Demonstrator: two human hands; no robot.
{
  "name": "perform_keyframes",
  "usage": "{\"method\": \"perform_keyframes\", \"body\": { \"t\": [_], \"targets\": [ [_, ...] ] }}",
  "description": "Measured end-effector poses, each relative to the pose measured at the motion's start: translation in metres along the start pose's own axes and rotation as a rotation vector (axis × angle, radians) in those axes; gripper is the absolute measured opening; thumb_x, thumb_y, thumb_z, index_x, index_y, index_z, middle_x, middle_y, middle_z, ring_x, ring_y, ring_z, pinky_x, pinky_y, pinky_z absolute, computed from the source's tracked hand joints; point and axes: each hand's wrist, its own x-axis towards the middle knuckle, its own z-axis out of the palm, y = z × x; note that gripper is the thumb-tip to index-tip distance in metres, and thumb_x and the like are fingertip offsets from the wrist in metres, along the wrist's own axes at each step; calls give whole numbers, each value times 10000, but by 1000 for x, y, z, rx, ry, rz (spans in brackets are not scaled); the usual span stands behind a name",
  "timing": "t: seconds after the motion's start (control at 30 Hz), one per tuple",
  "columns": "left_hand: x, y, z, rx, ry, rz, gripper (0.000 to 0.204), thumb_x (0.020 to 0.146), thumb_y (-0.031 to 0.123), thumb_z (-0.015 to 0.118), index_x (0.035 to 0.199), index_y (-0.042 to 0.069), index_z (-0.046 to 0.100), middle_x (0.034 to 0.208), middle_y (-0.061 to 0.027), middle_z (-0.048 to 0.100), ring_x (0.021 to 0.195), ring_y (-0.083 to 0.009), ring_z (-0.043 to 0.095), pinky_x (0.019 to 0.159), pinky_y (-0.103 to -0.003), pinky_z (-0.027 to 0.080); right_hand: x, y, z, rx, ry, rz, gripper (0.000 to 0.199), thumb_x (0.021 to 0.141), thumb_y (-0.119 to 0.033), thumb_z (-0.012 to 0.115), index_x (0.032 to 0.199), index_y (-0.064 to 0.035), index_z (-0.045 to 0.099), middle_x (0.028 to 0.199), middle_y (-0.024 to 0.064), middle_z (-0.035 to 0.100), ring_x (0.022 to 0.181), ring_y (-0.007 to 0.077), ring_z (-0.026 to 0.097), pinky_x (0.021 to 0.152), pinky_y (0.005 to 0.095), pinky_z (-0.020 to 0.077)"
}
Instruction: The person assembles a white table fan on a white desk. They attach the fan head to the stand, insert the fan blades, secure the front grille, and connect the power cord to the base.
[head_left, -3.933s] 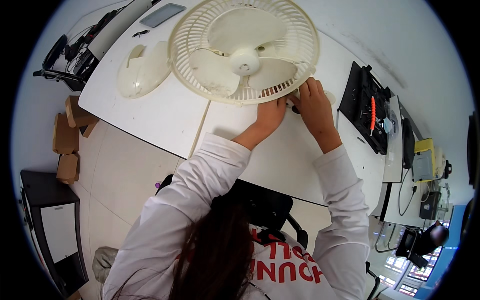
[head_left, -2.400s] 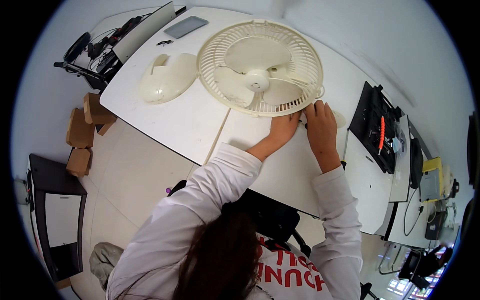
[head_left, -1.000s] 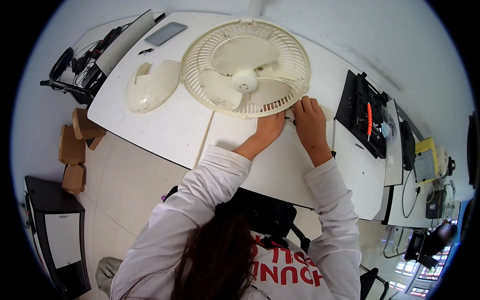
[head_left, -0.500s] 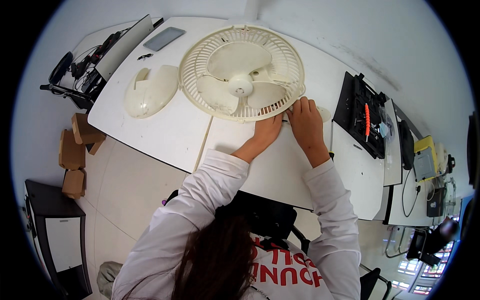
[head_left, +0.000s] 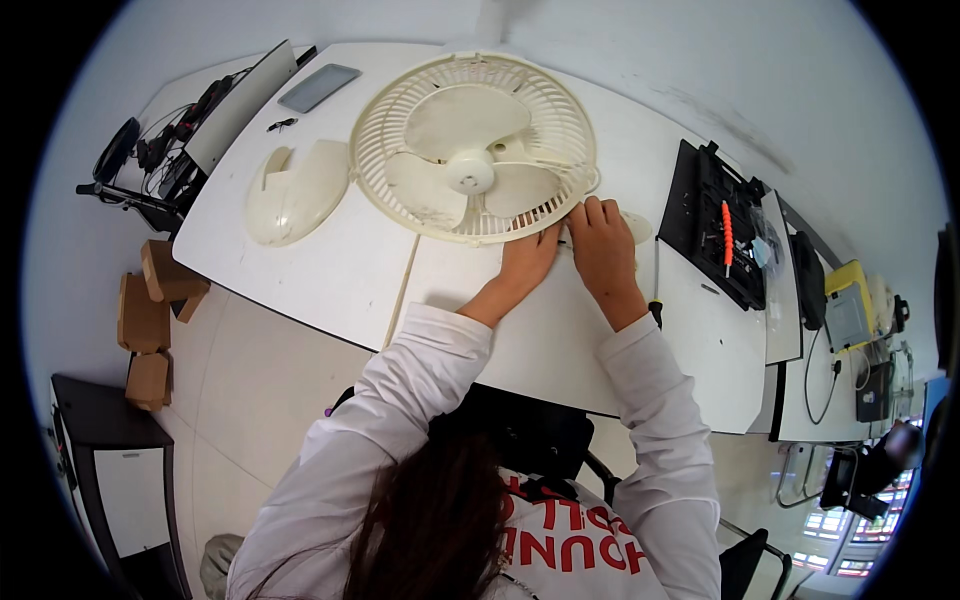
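Note:
A cream electric fan point(head_left: 470, 172) lies face up on the white table, its three blades inside an open round slatted cage. My left hand point(head_left: 528, 262) reaches under the near right part of the cage rim. Its fingers show partly through the slats, bent around something hidden below. Close beside it, my right hand point(head_left: 603, 250) is closed, its fingers bent at the rim; what they pinch is hidden. A small dark piece shows between the two hands. Partly behind my right hand is a cream fan part point(head_left: 636, 227).
A cream curved cover point(head_left: 296, 200) lies left of the fan, near a grey tray point(head_left: 320, 88) and a small black cable point(head_left: 282, 125). A screwdriver point(head_left: 656, 285) lies right of my hand. Beyond it is a black tool case point(head_left: 715, 225) with an orange-red rod point(head_left: 727, 235).
The whole view has shifted slightly, so the fan and table appear a little further left. The screwdriver shows more fully beside my right wrist. Both hands stay at the cage rim.

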Motion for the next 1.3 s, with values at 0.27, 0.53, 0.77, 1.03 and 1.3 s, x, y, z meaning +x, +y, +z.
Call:
{"method": "perform_keyframes", "body": {
  "t": [0.27,0.53,0.77,1.03,1.3],
  "targets": [
    [-1,-4,1,-40,-26,46,209,898,115,523,1045,-24,573,974,-209,591,875,-382,541,779,-441,421,10,0,-25,367,-42,209,149,834,-104,603,933,-35,517,892,92,503,881,264,516,744,340,482],
    [0,-7,5,37,-16,35,250,941,184,511,1058,-31,564,945,-142,589,825,-236,534,740,-345,435,14,17,-30,-56,-404,90,91,781,-80,592,867,-58,573,849,121,609,832,276,601,747,402,452],
    [3,7,6,-290,46,-178,360,940,276,547,1122,-35,551,945,-97,581,695,-109,463,623,-268,434,28,13,-27,-133,-524,30,73,747,-90,599,815,-82,573,707,62,611,684,233,624,579,360,450],
    [2,10,4,-268,9,-75,351,913,201,596,1171,-24,519,1065,-95,565,871,-141,515,746,-288,456,5,-1,-31,-127,-448,89,98,778,-135,587,845,-77,548,797,83,626,748,234,616,640,369,455],
    [6,15,-1,-141,-18,183,342,865,53,627,1163,-59,504,1121,-106,557,1020,-177,524,879,-304,434,20,39,-65,518,-1041,147,546,776,-403,671,1095,20,543,985,160,639,793,254,668,687,351,531]
  ]
}}
